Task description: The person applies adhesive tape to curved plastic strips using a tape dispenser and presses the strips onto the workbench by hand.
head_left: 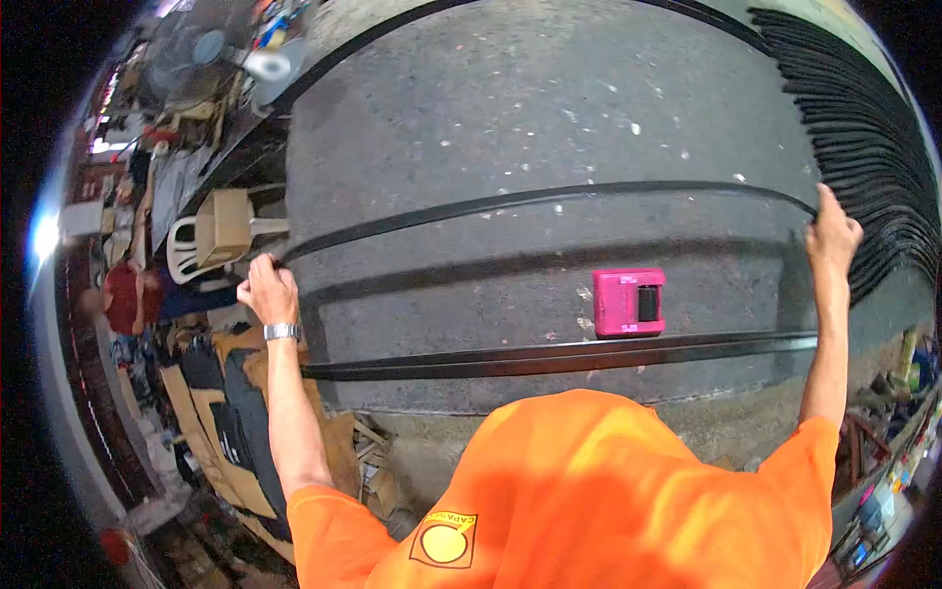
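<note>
A long, narrow black strip (549,193) bows upward between my two outstretched hands above the grey table. My left hand (268,290), with a metal watch at the wrist, is closed on the strip's left end. At the right end, my right hand (834,240) grips the same strip, its fingers partly hidden. Below the strip, a dark shadow crosses the table. A pink block with a black insert (610,302) sits nearer to me. Just in front of it, a long dark bar (549,358) lies along the table's near edge.
Many black strips (863,147) lie side by side at the table's right end. Another strip (383,34) runs along the far edge of the grey table (471,118). On the left are a white plastic chair (182,250), a cardboard box (224,226), a fan and cardboard sheets.
</note>
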